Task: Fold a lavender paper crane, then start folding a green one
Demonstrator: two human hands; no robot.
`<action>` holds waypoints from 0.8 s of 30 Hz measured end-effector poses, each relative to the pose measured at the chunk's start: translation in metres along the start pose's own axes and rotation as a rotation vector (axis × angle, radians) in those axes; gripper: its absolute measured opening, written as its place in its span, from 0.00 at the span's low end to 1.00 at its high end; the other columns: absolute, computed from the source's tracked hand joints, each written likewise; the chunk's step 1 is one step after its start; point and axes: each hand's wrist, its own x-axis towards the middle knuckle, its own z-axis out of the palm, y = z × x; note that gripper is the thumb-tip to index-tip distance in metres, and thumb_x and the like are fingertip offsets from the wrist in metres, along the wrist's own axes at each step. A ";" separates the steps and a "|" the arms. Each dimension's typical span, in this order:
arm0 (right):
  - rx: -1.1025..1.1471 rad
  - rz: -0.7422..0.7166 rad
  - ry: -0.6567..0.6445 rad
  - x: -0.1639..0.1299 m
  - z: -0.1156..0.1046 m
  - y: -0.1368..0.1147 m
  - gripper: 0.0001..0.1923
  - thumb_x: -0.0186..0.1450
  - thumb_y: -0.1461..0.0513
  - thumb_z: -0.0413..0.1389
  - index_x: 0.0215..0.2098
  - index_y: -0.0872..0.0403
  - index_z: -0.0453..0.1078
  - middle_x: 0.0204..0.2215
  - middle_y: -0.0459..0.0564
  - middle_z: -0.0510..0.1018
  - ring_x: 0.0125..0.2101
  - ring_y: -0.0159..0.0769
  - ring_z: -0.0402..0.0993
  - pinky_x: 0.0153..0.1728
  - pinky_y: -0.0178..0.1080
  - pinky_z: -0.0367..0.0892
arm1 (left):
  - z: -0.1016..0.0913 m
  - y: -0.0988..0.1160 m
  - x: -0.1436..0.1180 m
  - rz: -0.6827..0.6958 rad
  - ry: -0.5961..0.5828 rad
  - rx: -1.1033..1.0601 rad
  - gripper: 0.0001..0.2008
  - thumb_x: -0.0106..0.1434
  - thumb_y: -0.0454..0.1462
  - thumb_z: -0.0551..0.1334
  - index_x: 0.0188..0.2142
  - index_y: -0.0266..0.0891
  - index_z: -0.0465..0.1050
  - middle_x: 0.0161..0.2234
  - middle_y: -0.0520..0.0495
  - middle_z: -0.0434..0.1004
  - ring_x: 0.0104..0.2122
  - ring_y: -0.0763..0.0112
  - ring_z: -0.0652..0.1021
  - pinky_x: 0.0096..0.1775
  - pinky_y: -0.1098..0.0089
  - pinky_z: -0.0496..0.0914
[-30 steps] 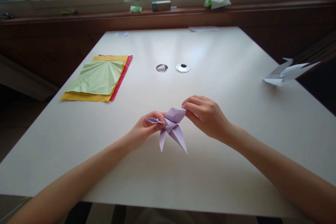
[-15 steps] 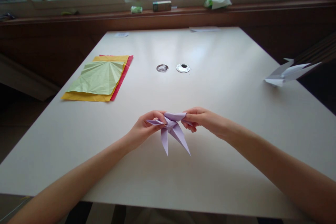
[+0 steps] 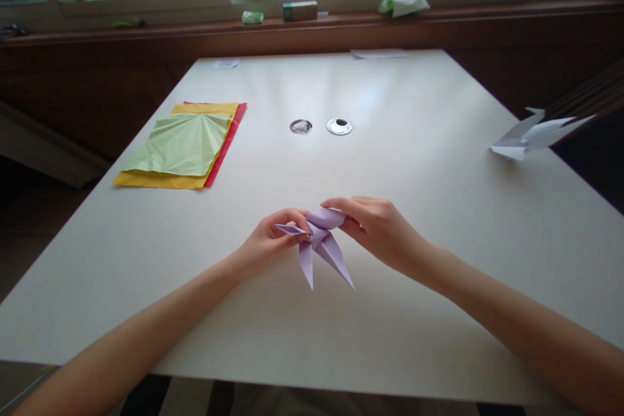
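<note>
A lilac folded-paper flower [image 3: 319, 237] with several pointed petals is held between my two hands, just above the near half of the white table [image 3: 414, 338]. My left hand [image 3: 275, 231] pinches it close to the centre, and one narrow petal pokes out over the fingers. On the other side, my right hand [image 3: 373, 221] grips the curved upper-right petal, index finger laid along its top and thumb at its edge. Two petals hang down toward me. Part of the flower's far side is hidden behind the fingers.
Left of my hands lie creased sheets: pale green paper [image 3: 182, 146] over yellow paper [image 3: 160, 181] and red paper [image 3: 227, 143]. A white folded-paper piece [image 3: 529, 136] stands by the right edge. Two round table fittings [image 3: 339, 126] sit mid-table. A small box [image 3: 299, 11] rests on the windowsill.
My right hand has shifted its hold, bringing the index finger over the top of the upper-right petal, which now looks more rounded. My left hand has hardly moved.
</note>
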 end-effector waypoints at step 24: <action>0.261 0.238 0.014 0.002 -0.002 -0.008 0.13 0.58 0.72 0.46 0.30 0.53 0.70 0.24 0.43 0.74 0.25 0.28 0.68 0.28 0.31 0.60 | -0.002 0.000 0.002 0.087 0.006 0.119 0.06 0.59 0.38 0.60 0.31 0.36 0.70 0.47 0.43 0.70 0.41 0.67 0.73 0.38 0.71 0.66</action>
